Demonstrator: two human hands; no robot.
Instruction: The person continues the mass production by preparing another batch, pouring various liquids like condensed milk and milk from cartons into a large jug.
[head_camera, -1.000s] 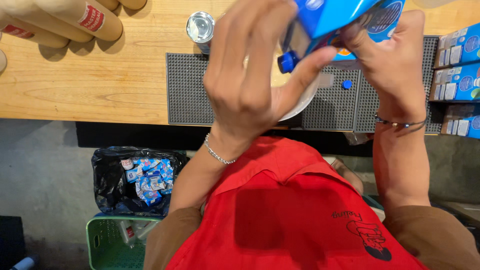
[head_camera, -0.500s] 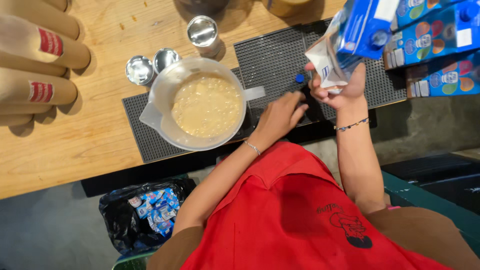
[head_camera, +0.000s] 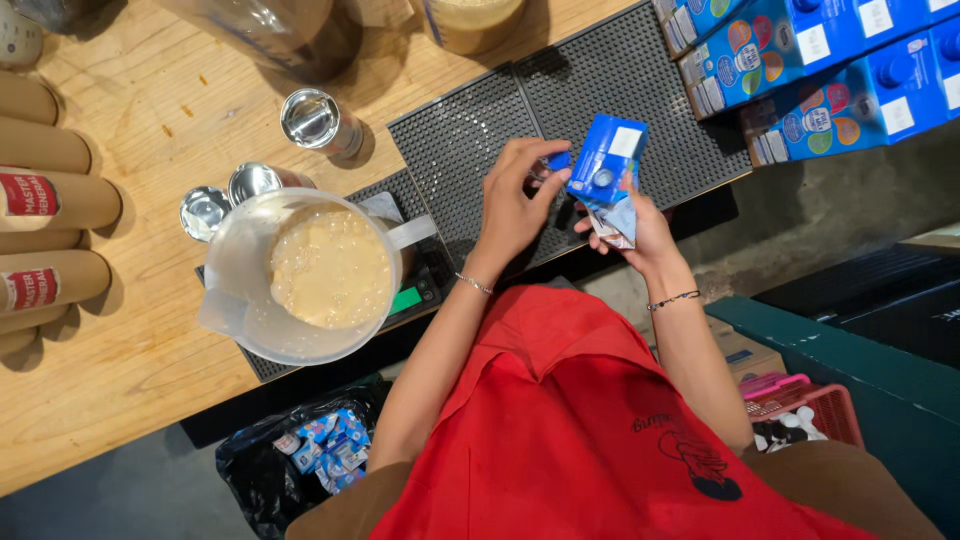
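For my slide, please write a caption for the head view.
Both hands, left hand and right hand, hold a blue carton beside a pitcher of beige liquid.

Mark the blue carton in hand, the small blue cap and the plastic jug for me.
blue carton (head_camera: 607, 160), head view, on its top face.
blue cap (head_camera: 559, 160), head view, on its side.
plastic jug (head_camera: 232, 262), head view, on its rim.

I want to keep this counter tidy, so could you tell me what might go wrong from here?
1. The right hand holds a crumpled blue carton with its spout open while the left hand has the cap; leftover liquid could drip on the mat.
2. The full jug sits near the counter edge beside the left arm; a bump might spill it.
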